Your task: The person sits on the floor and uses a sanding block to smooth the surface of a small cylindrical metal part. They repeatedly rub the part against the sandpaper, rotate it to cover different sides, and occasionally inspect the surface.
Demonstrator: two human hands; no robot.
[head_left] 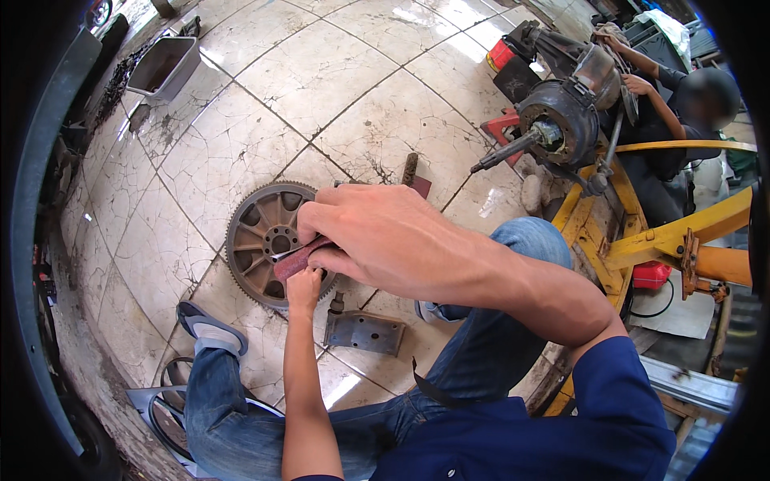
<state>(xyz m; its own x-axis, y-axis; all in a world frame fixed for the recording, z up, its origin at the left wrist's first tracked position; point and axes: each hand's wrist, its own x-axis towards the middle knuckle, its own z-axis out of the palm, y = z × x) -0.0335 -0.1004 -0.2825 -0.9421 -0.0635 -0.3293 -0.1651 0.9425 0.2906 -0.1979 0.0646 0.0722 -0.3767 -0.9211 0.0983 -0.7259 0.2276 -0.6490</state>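
Observation:
My right hand [365,232] reaches across in front of me, fingers closed on a dull-red piece of sandpaper [298,260]. My left hand [304,289] comes from below, its closed fingers gripping the lower edge of the same piece. A thin pale edge shows at the sandpaper's left end; I cannot make out what it is. Beneath both hands a round toothed flywheel [249,250] lies flat on the tiles, its right side partly hidden by my right hand. Close by, toward me, sits a grey metal bracket with holes [365,332].
Beyond my right hand are a short rod [410,168] and a dark-red block [421,186]. At right, an axle housing [561,112] stands near a yellow frame [618,240], with another person's hands [636,85] on it. A grey bin [164,68] is at far left.

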